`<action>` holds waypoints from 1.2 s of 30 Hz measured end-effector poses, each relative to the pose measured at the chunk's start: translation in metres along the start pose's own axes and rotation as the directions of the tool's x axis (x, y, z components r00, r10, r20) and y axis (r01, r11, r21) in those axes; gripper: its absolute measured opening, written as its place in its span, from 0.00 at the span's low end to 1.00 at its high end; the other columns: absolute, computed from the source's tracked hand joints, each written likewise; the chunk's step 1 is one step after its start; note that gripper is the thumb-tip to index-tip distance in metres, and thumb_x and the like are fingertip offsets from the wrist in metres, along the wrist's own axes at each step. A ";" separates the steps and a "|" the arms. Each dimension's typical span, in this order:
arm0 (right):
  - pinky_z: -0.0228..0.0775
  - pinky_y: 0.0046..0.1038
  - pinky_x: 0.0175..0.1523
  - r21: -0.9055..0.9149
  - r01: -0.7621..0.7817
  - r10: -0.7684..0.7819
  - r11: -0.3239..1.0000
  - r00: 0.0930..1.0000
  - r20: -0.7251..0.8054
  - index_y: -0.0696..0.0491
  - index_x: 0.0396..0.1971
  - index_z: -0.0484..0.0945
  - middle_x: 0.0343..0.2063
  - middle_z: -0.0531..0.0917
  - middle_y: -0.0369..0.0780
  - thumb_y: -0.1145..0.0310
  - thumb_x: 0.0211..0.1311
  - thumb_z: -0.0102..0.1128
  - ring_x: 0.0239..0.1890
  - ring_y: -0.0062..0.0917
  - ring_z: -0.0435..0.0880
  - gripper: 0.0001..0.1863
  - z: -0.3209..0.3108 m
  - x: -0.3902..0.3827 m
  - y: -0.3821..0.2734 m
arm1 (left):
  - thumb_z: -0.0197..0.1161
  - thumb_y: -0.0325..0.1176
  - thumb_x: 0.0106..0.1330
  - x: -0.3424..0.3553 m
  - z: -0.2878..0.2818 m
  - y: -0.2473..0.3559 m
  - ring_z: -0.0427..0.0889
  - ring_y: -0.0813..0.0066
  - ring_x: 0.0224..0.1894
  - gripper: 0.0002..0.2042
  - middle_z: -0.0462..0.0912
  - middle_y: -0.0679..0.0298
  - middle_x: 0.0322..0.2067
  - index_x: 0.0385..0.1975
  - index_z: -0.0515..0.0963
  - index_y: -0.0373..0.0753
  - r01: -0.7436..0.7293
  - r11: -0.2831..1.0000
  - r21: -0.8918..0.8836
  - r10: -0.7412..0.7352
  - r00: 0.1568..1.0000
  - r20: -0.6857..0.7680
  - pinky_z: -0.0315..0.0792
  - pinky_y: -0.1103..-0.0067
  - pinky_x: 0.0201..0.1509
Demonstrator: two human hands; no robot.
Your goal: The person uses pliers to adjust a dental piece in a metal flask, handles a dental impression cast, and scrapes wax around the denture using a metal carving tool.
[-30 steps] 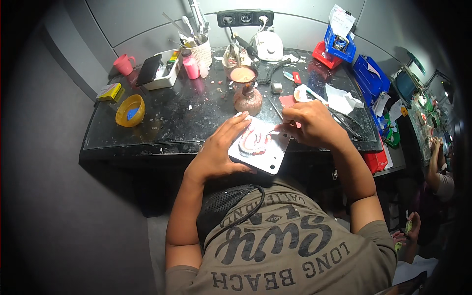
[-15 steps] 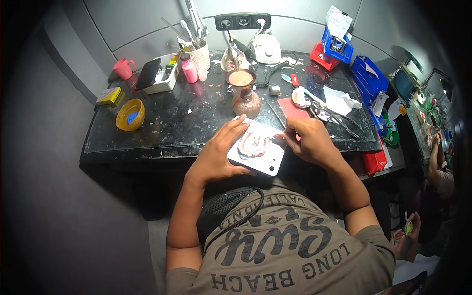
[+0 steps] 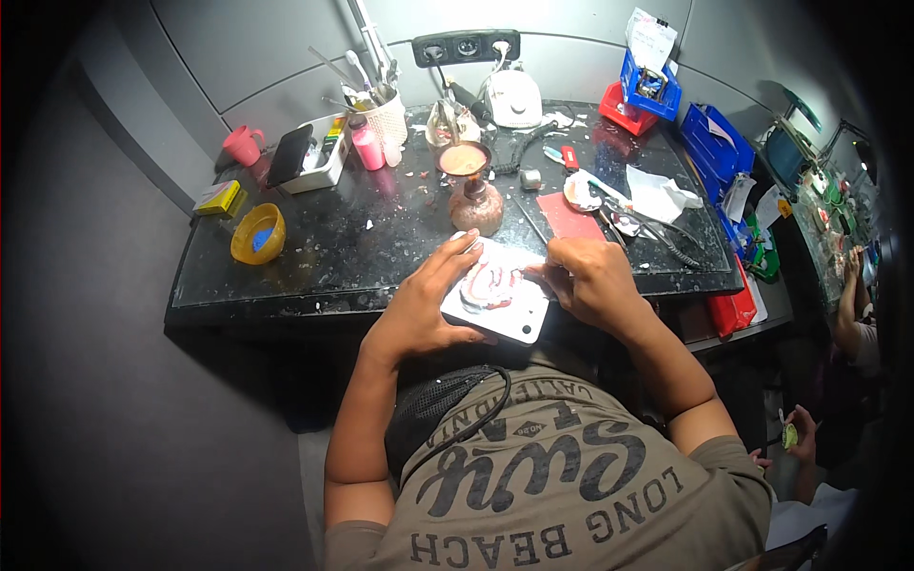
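My left hand [image 3: 419, 303] grips a white plate [image 3: 529, 306] with rounded corners and a dark round hole near one corner. Its fingers lie over the far left edge and its thumb runs along the near edge. On the plate sits a pale horseshoe-shaped dental model [image 3: 472, 291] with red wax-like material on it. My right hand [image 3: 598, 284] is closed at the plate's right edge, fingertips close to the model. What it pinches, if anything, is hidden. The plate is held just in front of the bench's near edge, above my lap.
Beyond the plate stands a round burner [image 3: 476, 209] under a pan [image 3: 464, 159] of pinkish material. A red wax sheet [image 3: 571, 217] and a thin tool [image 3: 531, 219] lie to its right. Left are a yellow bowl [image 3: 257, 235] and pink bottle [image 3: 367, 145]. Another person's hand [image 3: 804, 433] shows lower right.
The view has shifted slightly, moving the bench a little in the picture. My right hand has moved slightly at the plate's right edge; my left hand keeps its grip.
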State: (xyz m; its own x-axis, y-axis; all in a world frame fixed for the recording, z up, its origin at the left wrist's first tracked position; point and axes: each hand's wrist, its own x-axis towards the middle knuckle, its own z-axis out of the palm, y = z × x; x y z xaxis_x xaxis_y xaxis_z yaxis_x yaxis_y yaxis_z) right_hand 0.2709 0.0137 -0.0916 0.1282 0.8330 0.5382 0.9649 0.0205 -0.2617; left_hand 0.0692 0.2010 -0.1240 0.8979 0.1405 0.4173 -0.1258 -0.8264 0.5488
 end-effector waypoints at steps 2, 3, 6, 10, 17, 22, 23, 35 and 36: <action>0.68 0.42 0.27 -0.026 0.024 -0.025 0.999 0.999 -0.032 0.53 0.22 0.73 0.17 0.78 0.44 0.60 0.61 0.72 0.22 0.42 0.80 0.18 0.001 0.003 -0.004 | 0.85 0.50 0.40 0.000 0.000 0.001 0.66 0.50 0.73 0.50 0.66 0.50 0.71 0.65 0.71 0.33 0.000 1.000 -0.011 0.000 1.000 -0.007 0.64 0.63 0.74; 0.67 0.40 0.26 -0.054 0.048 -0.051 0.997 0.997 -0.061 0.53 0.22 0.72 0.17 0.78 0.43 0.60 0.59 0.73 0.21 0.41 0.80 0.18 0.001 0.003 -0.006 | 0.86 0.47 0.39 -0.001 0.000 0.002 0.66 0.50 0.73 0.50 0.66 0.49 0.71 0.65 0.71 0.33 0.000 1.000 -0.025 -0.001 1.000 -0.018 0.63 0.63 0.75; 0.68 0.43 0.28 -0.071 0.021 -0.024 0.997 0.998 -0.050 0.53 0.23 0.74 0.18 0.79 0.45 0.58 0.63 0.68 0.22 0.43 0.81 0.18 0.005 0.013 0.002 | 0.86 0.47 0.40 0.001 -0.002 0.003 0.66 0.50 0.74 0.50 0.66 0.49 0.71 0.65 0.71 0.33 0.014 1.000 -0.025 -0.015 1.000 -0.012 0.63 0.63 0.75; 0.69 0.41 0.28 -0.015 -0.043 0.043 0.999 0.999 0.001 0.53 0.23 0.74 0.20 0.81 0.44 0.56 0.62 0.70 0.24 0.41 0.82 0.19 0.000 0.010 0.010 | 0.86 0.47 0.39 -0.002 0.000 0.000 0.66 0.50 0.74 0.50 0.66 0.49 0.71 0.65 0.71 0.34 0.028 0.999 -0.032 -0.029 0.999 -0.013 0.63 0.63 0.75; 0.70 0.41 0.29 -0.024 0.025 -0.022 0.999 0.992 0.126 0.52 0.24 0.75 0.20 0.81 0.42 0.55 0.62 0.69 0.25 0.41 0.83 0.18 -0.018 0.011 0.005 | 0.87 0.47 0.39 -0.003 0.002 0.000 0.66 0.50 0.74 0.51 0.66 0.49 0.71 0.66 0.71 0.35 0.013 0.999 -0.035 -0.014 0.999 -0.034 0.63 0.63 0.75; 0.72 0.40 0.30 -0.110 0.129 -0.115 0.985 0.985 0.128 0.51 0.26 0.75 0.23 0.82 0.41 0.57 0.63 0.68 0.27 0.39 0.84 0.15 -0.013 0.023 0.009 | 0.87 0.47 0.38 -0.001 0.003 0.001 0.67 0.50 0.73 0.51 0.66 0.49 0.71 0.66 0.70 0.35 0.028 1.000 -0.009 -0.028 0.999 -0.025 0.64 0.63 0.75; 0.72 0.40 0.30 -0.126 0.159 -0.143 0.979 0.982 0.125 0.51 0.27 0.76 0.23 0.83 0.41 0.58 0.63 0.68 0.27 0.39 0.84 0.15 -0.010 0.025 0.010 | 0.87 0.47 0.38 -0.001 0.003 0.001 0.67 0.50 0.73 0.51 0.66 0.49 0.71 0.66 0.71 0.35 0.018 1.000 -0.014 -0.018 0.999 -0.030 0.64 0.63 0.75; 0.73 0.42 0.32 -0.126 0.196 -0.147 0.973 0.935 0.323 0.50 0.26 0.76 0.22 0.83 0.42 0.59 0.60 0.70 0.29 0.40 0.85 0.13 -0.031 0.046 0.010 | 0.86 0.50 0.38 -0.004 0.003 -0.001 0.68 0.49 0.72 0.50 0.66 0.51 0.71 0.65 0.71 0.36 0.018 1.000 -0.008 -0.018 0.999 -0.033 0.65 0.62 0.74; 0.73 0.42 0.32 -0.153 0.263 -0.208 0.953 0.930 0.302 0.50 0.26 0.77 0.21 0.83 0.41 0.59 0.59 0.70 0.29 0.40 0.85 0.13 -0.031 0.049 0.007 | 0.86 0.50 0.38 -0.004 0.003 -0.001 0.68 0.49 0.72 0.50 0.66 0.51 0.71 0.65 0.71 0.36 0.012 1.000 0.000 -0.012 0.999 -0.036 0.66 0.62 0.74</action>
State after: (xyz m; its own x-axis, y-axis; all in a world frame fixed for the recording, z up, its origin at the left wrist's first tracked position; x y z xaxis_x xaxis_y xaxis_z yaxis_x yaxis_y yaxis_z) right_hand 0.2909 0.0376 -0.0422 -0.1507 0.9375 0.3136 0.9880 0.1538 0.0150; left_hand 0.0669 0.2000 -0.1281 0.8834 0.1696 0.4369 -0.1155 -0.8247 0.5536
